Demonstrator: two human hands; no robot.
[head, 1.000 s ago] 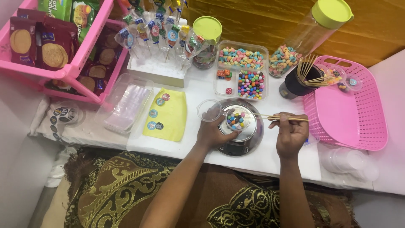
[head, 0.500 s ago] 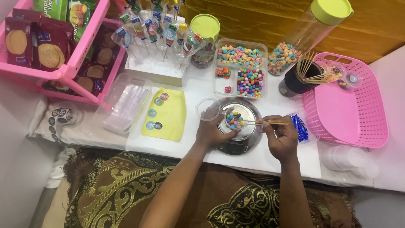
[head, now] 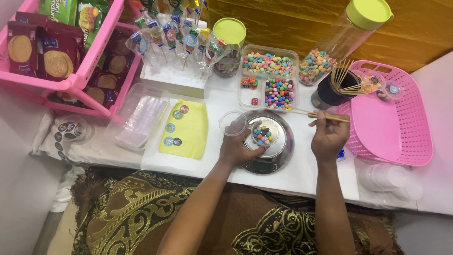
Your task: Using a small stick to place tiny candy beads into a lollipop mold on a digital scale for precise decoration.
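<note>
From above, our left hand (head: 238, 147) curls around the little clear cup of colourful candies (head: 262, 134), which sits on the round silver scale (head: 278, 151). Our right hand (head: 329, 137) pinches thin wooden sticks (head: 325, 115) beside the scale, near the pink basket (head: 401, 132). We think it helps to hold the cup steady and straight so no candy rolls out.

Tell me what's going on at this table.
A person sits at a white table of sweets. The left hand steadies a small clear cup of coloured candies on a round metal scale. The right hand holds thin wooden sticks beside a pink basket.
</note>
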